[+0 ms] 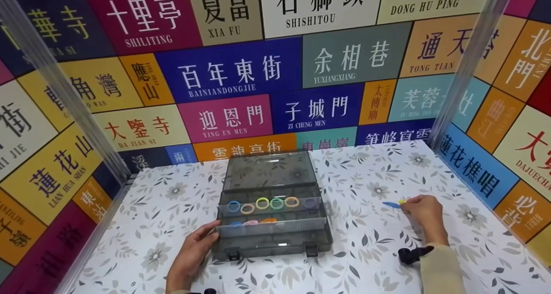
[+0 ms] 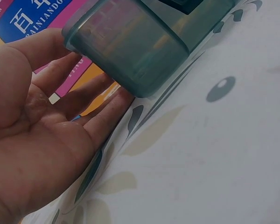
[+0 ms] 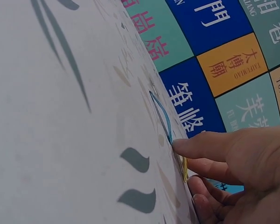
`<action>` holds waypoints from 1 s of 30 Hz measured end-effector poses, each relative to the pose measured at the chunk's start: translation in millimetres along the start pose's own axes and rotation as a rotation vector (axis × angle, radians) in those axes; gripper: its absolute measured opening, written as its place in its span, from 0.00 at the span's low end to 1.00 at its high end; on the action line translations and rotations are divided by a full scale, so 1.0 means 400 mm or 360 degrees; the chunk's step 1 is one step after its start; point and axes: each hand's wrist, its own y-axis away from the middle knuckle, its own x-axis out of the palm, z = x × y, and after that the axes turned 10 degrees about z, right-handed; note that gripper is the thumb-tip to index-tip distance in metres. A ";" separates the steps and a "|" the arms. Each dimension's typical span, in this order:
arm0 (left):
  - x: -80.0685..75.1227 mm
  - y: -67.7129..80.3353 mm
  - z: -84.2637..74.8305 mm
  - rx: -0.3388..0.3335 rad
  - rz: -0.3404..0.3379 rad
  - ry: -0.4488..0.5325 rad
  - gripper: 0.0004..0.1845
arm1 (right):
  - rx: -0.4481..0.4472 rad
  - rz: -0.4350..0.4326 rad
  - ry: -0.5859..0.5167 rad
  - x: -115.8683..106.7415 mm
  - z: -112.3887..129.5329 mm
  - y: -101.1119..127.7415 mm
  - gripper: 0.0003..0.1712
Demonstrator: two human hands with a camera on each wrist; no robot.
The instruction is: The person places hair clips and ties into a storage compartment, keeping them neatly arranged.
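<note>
A grey see-through organiser box (image 1: pixel 275 243) stands open on the flower-patterned table (image 1: pixel 370 173), lid tipped back. Its stepped trays hold several coloured rings (image 1: pixel 262 202). My left hand (image 1: pixel 196 246) lies flat on the table with straight fingers touching the box's front left corner; the left wrist view shows the open palm (image 2: pixel 42 140) against the box (image 2: pixel 140 42). To the right, my right hand (image 1: pixel 424 212) rests on the table. Its index fingertip touches a blue band (image 3: pixel 162 114), and a yellow band (image 3: pixel 185 169) is pinched between the index finger and the curled finger below.
Walls covered with coloured sign panels close in the table at the back and both sides, with clear posts (image 1: pixel 462 70) at the corners. A black wrist mount (image 1: pixel 411 254) sits on my right forearm. Bare tabletop lies between the box and my right hand.
</note>
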 end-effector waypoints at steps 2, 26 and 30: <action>-0.001 0.000 0.001 -0.0002 -0.0001 -0.0001 0.24 | -0.0018 0.0000 -0.0002 0.000 -0.001 -0.001 0.19; 0.005 0.007 -0.001 0.0000 -0.0009 -0.0011 0.25 | -0.0024 0.0078 -0.0037 0.007 0.017 0.001 0.26; 0.005 0.005 0.000 0.0004 -0.0015 -0.0021 0.25 | -0.0108 0.0089 -0.0052 0.013 0.029 0.006 0.27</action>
